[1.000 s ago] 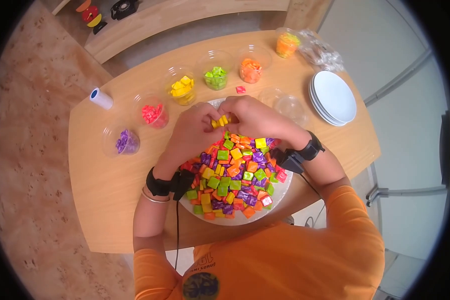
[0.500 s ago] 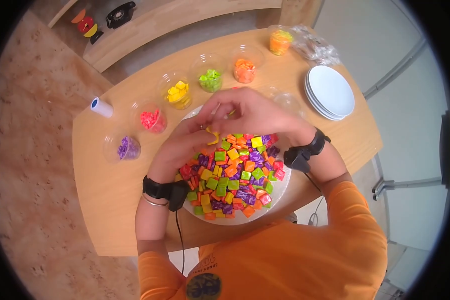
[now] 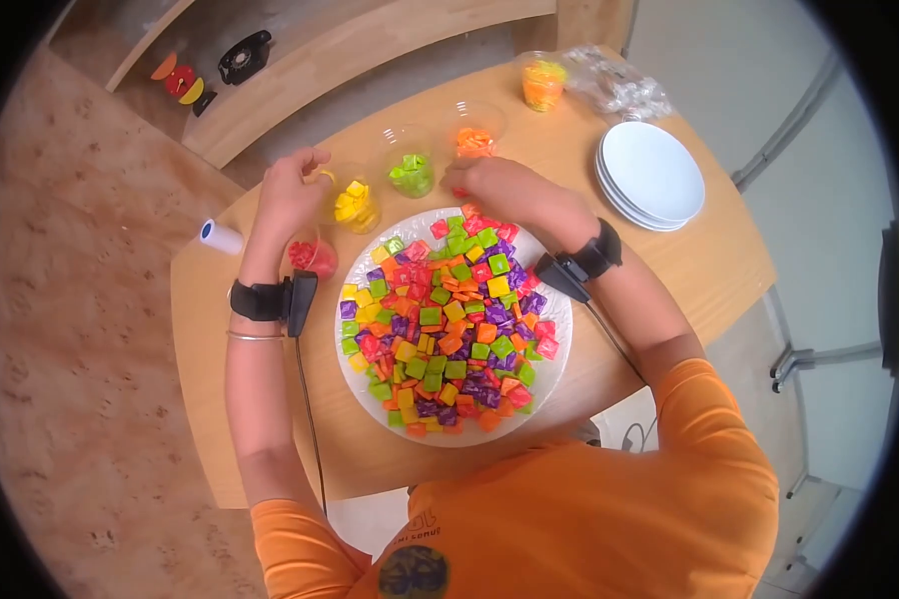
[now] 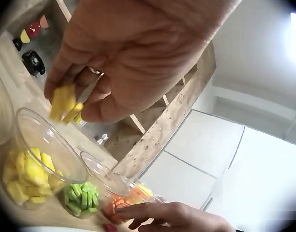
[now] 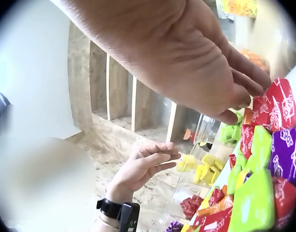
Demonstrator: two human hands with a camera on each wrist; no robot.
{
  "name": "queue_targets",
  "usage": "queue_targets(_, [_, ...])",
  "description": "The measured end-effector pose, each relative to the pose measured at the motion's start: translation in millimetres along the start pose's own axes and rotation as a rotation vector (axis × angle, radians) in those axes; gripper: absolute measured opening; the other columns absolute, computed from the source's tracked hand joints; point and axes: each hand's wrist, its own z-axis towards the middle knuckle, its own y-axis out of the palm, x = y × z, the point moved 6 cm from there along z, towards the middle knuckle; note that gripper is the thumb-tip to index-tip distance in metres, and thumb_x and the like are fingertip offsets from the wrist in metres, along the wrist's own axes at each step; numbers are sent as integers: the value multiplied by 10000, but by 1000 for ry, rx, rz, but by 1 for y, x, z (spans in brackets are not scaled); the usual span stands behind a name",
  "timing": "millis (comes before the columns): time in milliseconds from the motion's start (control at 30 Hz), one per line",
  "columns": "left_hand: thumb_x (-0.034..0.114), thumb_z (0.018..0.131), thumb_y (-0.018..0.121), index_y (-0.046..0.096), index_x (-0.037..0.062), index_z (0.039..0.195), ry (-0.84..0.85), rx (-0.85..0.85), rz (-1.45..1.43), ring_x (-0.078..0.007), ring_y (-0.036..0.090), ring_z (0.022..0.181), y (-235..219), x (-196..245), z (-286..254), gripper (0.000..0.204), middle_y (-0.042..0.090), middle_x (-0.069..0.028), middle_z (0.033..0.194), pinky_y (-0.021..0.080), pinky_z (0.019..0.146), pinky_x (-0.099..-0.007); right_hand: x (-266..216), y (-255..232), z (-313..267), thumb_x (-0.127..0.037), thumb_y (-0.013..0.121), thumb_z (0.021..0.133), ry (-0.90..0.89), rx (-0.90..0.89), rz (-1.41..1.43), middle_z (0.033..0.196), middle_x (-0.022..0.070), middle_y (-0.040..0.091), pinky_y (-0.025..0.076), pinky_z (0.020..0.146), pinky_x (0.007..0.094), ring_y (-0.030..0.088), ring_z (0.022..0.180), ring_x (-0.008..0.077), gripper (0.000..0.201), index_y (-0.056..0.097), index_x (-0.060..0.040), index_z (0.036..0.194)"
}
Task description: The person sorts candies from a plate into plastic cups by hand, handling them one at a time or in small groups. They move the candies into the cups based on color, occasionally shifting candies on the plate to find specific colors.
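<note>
My left hand [image 3: 288, 195] is raised at the yellow cup [image 3: 357, 210], pinching several yellow wrapped candies [image 4: 65, 104] between thumb and fingers. In the left wrist view they hang over the rim of that clear cup, which has yellow candies inside. My right hand [image 3: 514, 190] reaches past the far edge of the plate, palm down, fingers loosely bent. Its fingertips are right at a single red candy [image 4: 109, 227] on the table, near the orange cup [image 3: 474, 140]. A white plate [image 3: 559, 339] bears a heap of mixed candies [image 3: 440, 329] in front of me.
A cup of green candies [image 3: 410, 175] stands between the yellow and orange cups, and a red one [image 3: 315, 255] is left. Farther right are a yellow-orange cup [image 3: 543, 88], plastic packaging [image 3: 619, 85] and stacked white bowls [image 3: 651, 172]. A white roll [image 3: 221, 237] lies at the left edge.
My hands were together over the plate with yellow candies; they have parted. The left carried yellow candies leftward to the yellow cup; the right moved forward to the red candy.
</note>
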Motion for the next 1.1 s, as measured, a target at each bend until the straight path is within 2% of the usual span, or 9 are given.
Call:
queue_targets(233, [58,866,645,700,5,1183,-107,-267,-161,-273,702,985,35,98,-45,326,728,-162,1063,537,866,-379,28,18,-6,-3,585,882,-69,22,115,1055,198,699,531,861,427,665,1046,375,269,710,-38,1118])
queue_targets(300, [34,848,649,694,0,1167,214,-379,-71,-350,690,968,69,113,-58,325,708,-200,1080,542,855,-400,19,8,-10,-16,593,875,0,12,123,1062,195,705,533,856,430,670,1038,376,249,718,-42,1088])
queue_targets(467, [26,829,655,668,-11,1155,348,-333,-68,-370,672,917,105,107,-57,328,687,-212,980,538,824,-425,37,13,-10,-50,619,844,279,-1,408,1070,180,713,540,835,441,678,1015,384,188,733,-56,993])
queue_targets(533, [25,830,653,661,-14,1147,354,-333,-89,-365,673,895,110,106,-56,320,685,-206,939,538,804,-432,25,6,-9,-60,620,829,57,-46,-146,1020,180,715,543,793,439,679,984,387,139,725,-51,920])
queue_targets(567, [26,831,655,656,-19,1149,331,-352,-76,-352,677,870,113,105,-55,321,684,-198,917,539,783,-425,26,3,-9,-60,620,829,59,-40,-143,1020,180,715,543,793,439,679,984,387,139,725,-51,920])
queue_targets(767, [47,826,671,647,-18,1149,100,-458,-116,-302,681,791,97,106,-50,330,684,-175,889,539,716,-401,7,-38,-24,-17,699,761,-6,-74,33,1008,213,720,556,762,445,700,977,380,263,709,-14,1024])
queue_targets(833, [58,821,679,647,-17,1150,33,-483,-163,-291,680,783,103,103,-52,339,685,-176,890,538,710,-396,-1,-26,-31,10,710,739,162,-349,97,960,185,709,537,788,423,682,936,366,323,689,-19,1060])
queue_targets(1000, [36,810,668,614,24,1236,313,-413,-88,-334,674,888,121,113,-46,430,688,-184,950,534,781,-407,-18,-6,-31,5,706,781,133,-396,-83,1019,179,717,542,833,429,679,1017,372,417,660,-42,1193])
queue_targets(1100, [22,806,662,596,45,1270,205,-532,-108,-353,663,938,115,115,-50,469,689,-190,982,529,812,-416,-16,1,-32,1,716,789,151,-369,-105,1065,189,703,544,862,443,670,1058,383,479,638,-54,1258])
